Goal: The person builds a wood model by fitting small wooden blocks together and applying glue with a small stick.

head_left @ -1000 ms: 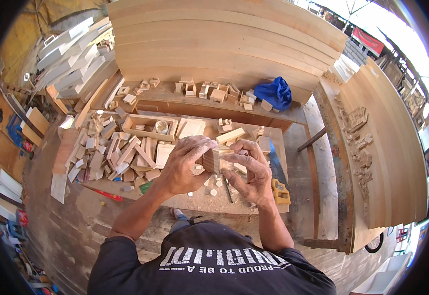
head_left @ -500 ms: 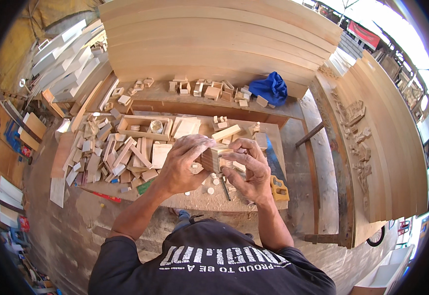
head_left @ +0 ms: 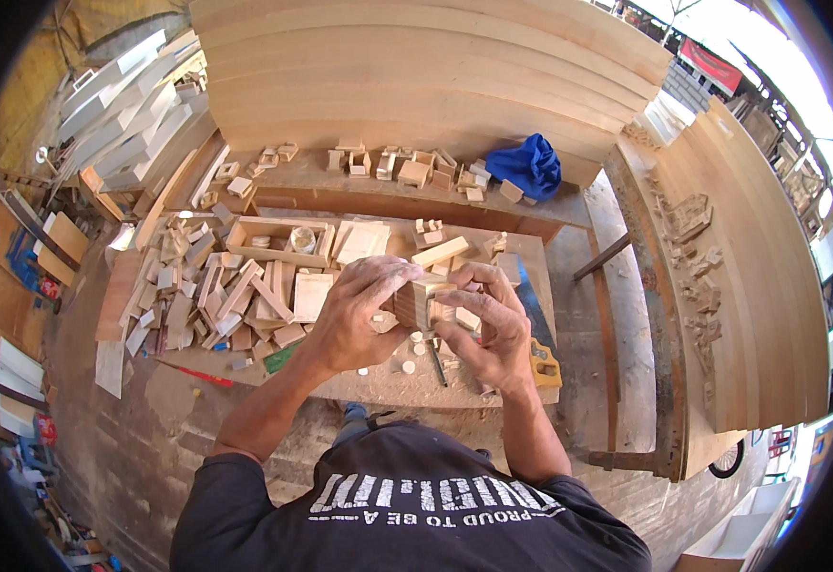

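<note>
A small wooden block point(head_left: 411, 305) with grained sides is held up above the middle of the workbench point(head_left: 388, 389). My left hand point(head_left: 359, 310) grips its left side, thumb below and dusty fingers across the top. On the other side, the curled fingers and thumb of my right hand point(head_left: 489, 329) pinch the block's right edge, where a thinner pale piece seems to sit against it; the fingers partly hide this. Beneath the hands lie small round white wooden discs point(head_left: 409, 367) and a dark pencil point(head_left: 437, 365) on the sawdust-covered top.
Loose wood offcuts point(head_left: 183, 296) heap on the bench's left. Behind them stands a wooden tray point(head_left: 245, 250) holding a jar point(head_left: 303, 240). A handsaw point(head_left: 545, 364) with a yellow handle lies at the right edge. Small wooden assemblies point(head_left: 414, 172) and a blue cloth point(head_left: 528, 169) rest on the rear bench.
The block stays in both hands, almost in place. My right hand's fingers have shifted slightly at its right edge. The view has moved a little.
</note>
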Available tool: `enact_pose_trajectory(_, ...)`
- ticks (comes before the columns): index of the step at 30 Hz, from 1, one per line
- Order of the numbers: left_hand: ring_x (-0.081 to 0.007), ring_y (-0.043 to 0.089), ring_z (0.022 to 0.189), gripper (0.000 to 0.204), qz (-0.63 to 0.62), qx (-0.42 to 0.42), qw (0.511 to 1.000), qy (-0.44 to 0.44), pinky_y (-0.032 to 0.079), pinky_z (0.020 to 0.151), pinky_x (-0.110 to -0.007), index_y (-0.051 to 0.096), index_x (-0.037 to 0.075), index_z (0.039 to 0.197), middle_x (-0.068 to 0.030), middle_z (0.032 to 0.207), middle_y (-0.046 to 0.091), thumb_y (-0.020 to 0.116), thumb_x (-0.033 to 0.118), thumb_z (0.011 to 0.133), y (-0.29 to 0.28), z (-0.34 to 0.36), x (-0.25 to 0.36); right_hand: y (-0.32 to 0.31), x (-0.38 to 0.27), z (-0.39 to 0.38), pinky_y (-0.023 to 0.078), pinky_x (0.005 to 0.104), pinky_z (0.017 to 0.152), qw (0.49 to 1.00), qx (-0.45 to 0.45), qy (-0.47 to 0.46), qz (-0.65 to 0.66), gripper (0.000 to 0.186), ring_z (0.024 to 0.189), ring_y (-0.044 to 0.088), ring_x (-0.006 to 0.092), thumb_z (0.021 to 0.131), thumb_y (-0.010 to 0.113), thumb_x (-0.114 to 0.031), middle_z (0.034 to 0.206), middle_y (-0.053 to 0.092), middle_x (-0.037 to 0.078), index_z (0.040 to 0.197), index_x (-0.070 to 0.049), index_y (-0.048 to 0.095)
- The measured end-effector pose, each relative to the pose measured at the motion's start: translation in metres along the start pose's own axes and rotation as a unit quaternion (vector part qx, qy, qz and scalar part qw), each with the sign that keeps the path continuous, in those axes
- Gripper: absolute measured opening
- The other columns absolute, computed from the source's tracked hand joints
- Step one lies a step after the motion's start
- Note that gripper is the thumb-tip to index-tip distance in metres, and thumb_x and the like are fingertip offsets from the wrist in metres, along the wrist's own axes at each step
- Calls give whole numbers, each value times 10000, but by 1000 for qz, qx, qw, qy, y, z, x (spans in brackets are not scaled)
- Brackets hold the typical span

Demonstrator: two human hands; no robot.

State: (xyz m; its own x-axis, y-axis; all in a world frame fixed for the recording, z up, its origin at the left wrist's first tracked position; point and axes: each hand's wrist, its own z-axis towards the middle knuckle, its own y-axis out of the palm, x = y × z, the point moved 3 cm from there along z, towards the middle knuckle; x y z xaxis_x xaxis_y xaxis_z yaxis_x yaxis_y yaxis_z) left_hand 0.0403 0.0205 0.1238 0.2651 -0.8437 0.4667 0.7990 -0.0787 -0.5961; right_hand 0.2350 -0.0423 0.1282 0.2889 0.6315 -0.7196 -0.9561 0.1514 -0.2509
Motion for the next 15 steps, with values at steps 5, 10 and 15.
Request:
enact_pose_trajectory(5,-329,605,1223,653,-14,-8,1000,-21,468,1067,-455,622,48,1301,-147,1278,658,845,86,688,-2,0,-6,0,9,4,462,364,998,995,1,29,94,314,1168,588,249,834,759,-17,1212,624,129,1146,-35,740)
enact_pose_trajectory(10,-328,619,1209,660,-71,-4,996,-49,501,1046,-428,633,60,1297,-149,1272,658,851,64,673,-3,0,-14,6,10,11,463,360,1012,995,-14,46,82,311,1188,587,244,836,765,-26,1222,618,116,1145,-34,739)
enact_pose_trajectory(15,-331,626,1203,678,-78,3,995,-57,511,1039,-425,637,58,1291,-153,1273,658,866,46,653,0,-2,-23,12,10,14,463,361,1018,996,-20,67,63,326,1194,591,242,813,787,-42,1216,615,108,1137,-53,749)
